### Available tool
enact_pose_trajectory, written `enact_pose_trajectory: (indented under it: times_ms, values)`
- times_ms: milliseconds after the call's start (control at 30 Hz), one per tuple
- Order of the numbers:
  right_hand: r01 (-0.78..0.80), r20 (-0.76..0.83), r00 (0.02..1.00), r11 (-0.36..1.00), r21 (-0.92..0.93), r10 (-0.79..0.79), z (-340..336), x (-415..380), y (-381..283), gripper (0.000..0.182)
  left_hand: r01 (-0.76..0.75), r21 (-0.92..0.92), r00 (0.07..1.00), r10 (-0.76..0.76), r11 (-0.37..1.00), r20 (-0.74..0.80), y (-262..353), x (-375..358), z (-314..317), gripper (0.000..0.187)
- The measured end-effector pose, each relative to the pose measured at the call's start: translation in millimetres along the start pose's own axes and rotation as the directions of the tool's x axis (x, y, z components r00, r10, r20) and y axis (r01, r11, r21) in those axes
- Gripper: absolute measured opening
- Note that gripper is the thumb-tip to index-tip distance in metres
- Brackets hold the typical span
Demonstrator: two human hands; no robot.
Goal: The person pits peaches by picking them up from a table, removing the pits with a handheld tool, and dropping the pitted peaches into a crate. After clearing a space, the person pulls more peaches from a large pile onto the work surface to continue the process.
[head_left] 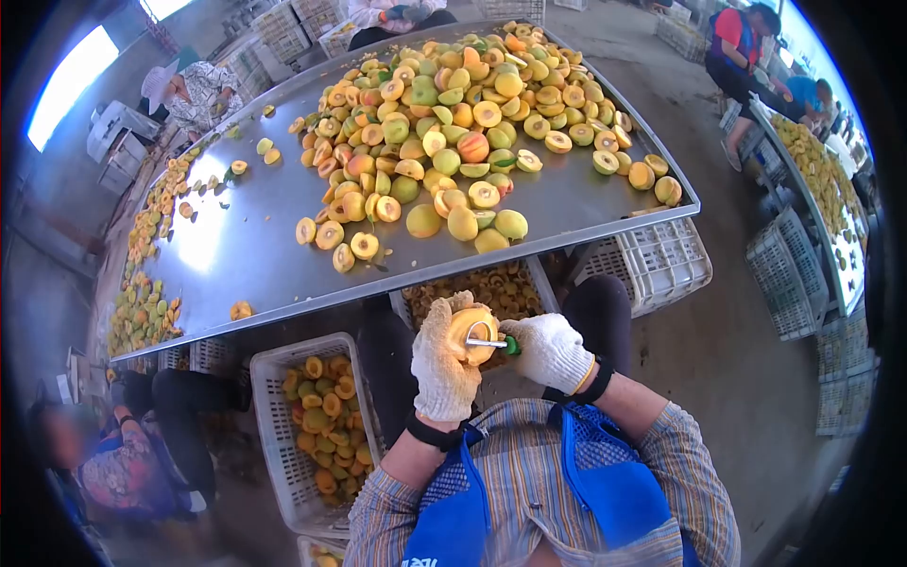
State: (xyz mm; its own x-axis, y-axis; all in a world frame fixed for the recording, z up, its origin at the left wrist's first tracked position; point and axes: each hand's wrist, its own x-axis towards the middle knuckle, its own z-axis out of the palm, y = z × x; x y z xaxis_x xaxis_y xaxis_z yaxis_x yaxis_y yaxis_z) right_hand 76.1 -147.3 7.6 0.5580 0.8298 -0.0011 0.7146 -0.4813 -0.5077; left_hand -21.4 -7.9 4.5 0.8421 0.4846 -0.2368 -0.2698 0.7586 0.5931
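Note:
My left hand [442,370], in a white knitted glove, is wrapped round a yellow peach half [460,327] with its cut face turned to the right. My right hand [553,351], gloved too, grips a pitting spoon [511,346] by its green handle. The metal loop of that tool lies against the cut face of the fruit. Both hands are above my lap, just in front of the metal table's near edge. Below them stands a crate [542,283] of brownish pits and scraps, partly hidden by my hands.
A big pile of halved peaches [444,123] covers much of the metal table [255,283]. At my left is a white crate [269,444] holding peach halves; a white crate [666,265] sits under the table's right end. Several people work around this table and another at right.

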Motion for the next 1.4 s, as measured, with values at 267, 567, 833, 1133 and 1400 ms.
enact_pose_trajectory:
  times_ms: [267, 567, 833, 1133, 1400]
  values:
    - [0.014, 0.055, 0.998, 1.000, -0.013, -0.013, 3.7, -1.6, 7.1, 0.024, -0.072, 0.104, 0.995, 0.078, 0.992, -0.059, -2.4, -7.4, 10.5, 0.035]
    - [0.022, 0.282, 0.959, 0.997, -0.079, 0.001, -21.3, 9.8, -3.1, 0.021, -0.227, 0.399, 0.973, 0.226, 0.888, 0.049, -5.8, -17.5, 11.3, 0.027]
    - [-0.079, 0.399, 0.917, 0.982, 0.172, 0.004, -17.7, -4.3, -21.7, 0.032, -0.090, 0.365, 0.994, 0.058, 0.927, 0.097, 20.6, -8.8, 20.7, 0.043]
    - [0.022, 0.307, 0.951, 0.996, 0.085, -0.047, -3.2, -5.2, -14.4, 0.030, 0.035, 0.247, 0.981, -0.080, 0.968, 0.175, 24.8, 3.8, 29.6, 0.034]
    - [-0.285, 0.529, 0.772, 0.552, 0.784, -0.353, 26.0, -15.3, -13.5, 0.025, 0.150, -0.012, 0.852, -0.123, 0.989, 0.508, 10.2, 12.5, 9.9, 0.046]
